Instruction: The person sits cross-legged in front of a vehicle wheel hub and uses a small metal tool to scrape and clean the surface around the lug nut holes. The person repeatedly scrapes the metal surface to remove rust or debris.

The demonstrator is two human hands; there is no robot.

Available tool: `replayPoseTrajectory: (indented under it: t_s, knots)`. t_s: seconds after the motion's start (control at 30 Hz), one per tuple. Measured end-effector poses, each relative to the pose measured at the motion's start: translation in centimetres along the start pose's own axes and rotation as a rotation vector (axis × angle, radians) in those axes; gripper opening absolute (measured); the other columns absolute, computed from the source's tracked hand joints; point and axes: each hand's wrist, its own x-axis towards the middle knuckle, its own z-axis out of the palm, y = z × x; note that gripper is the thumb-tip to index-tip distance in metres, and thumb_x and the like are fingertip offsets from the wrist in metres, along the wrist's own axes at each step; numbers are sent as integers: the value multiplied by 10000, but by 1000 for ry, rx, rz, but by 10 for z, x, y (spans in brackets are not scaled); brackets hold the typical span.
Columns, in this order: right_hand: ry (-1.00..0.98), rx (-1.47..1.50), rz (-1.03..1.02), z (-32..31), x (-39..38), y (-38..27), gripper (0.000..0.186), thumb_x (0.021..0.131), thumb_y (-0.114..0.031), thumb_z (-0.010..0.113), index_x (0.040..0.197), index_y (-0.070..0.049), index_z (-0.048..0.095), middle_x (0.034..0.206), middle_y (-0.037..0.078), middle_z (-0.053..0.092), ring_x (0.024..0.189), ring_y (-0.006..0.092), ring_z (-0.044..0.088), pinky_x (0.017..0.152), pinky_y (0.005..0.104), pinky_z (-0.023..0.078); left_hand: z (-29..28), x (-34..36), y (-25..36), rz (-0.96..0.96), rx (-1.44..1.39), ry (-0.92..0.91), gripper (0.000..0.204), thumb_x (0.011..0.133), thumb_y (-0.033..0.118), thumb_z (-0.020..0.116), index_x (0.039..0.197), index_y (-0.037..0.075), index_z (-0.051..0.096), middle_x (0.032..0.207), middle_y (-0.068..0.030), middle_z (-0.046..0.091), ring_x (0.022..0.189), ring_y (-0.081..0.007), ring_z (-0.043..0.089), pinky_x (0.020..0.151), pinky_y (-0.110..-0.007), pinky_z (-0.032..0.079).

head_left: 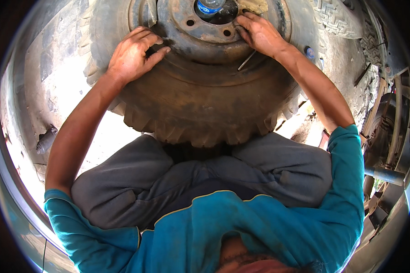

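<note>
A large knobbly tyre (205, 104) with a rusty steel wheel (196, 36) lies in front of my legs. My left hand (134, 54) is at the wheel's left rim, fingers bent and thumb apart, holding nothing visible, just below an upright metal strip (151, 11). My right hand (262, 34) is on the right side of the centre plate, by a bolt hole, its fingers curled together; what they hold, if anything, is hidden. A clear bottle with a blue label (208, 6) sits in the centre hole. A thin rod (246, 60) lies angled below my right hand.
Other treaded tyres (341, 20) are at the upper right. Metal parts, long bars and a pipe (382, 174) crowd the right edge. A dark cylindrical object (45, 139) lies on the pale ground at the left. A small blue object (310, 52) is beside the tyre.
</note>
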Motion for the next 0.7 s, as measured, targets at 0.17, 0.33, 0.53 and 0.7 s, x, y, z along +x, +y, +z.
replayPoseTrajectory:
  t_s: [0.17, 0.33, 0.53, 0.7]
  knots:
    - [43, 4, -95, 5, -10, 11, 279, 908, -69, 684, 1182, -64, 629, 1226, 190, 645, 1089, 433, 634, 907, 489, 556, 0, -1, 1, 2, -22, 14, 277, 901, 269, 779, 976, 10, 717, 1038, -138, 709, 1025, -339, 663, 892, -415, 549]
    - [38, -24, -92, 4, -9, 18, 309, 909, -61, 695, 1211, -71, 631, 1300, 218, 629, 1117, 452, 625, 932, 477, 557, 4, -2, -4, 1, -4, 19, 278, 903, 270, 779, 969, 8, 713, 1027, -132, 710, 1019, -331, 665, 879, -412, 551]
    - [80, 11, -150, 3, -9, 19, 285, 879, 2, 688, 1147, -74, 626, 1169, 184, 616, 1052, 442, 624, 851, 487, 550, 1, -1, 0, -25, -24, 4, 270, 904, 261, 776, 962, 6, 709, 1020, -125, 711, 1016, -325, 664, 871, -410, 552]
    - [40, 31, -159, -1, -5, 17, 254, 882, 12, 679, 1113, -71, 619, 1144, 166, 607, 1038, 432, 621, 826, 490, 543, 0, -1, 0, -33, -41, 3, 268, 904, 258, 777, 957, 5, 708, 1017, -122, 709, 1013, -324, 664, 867, -411, 552]
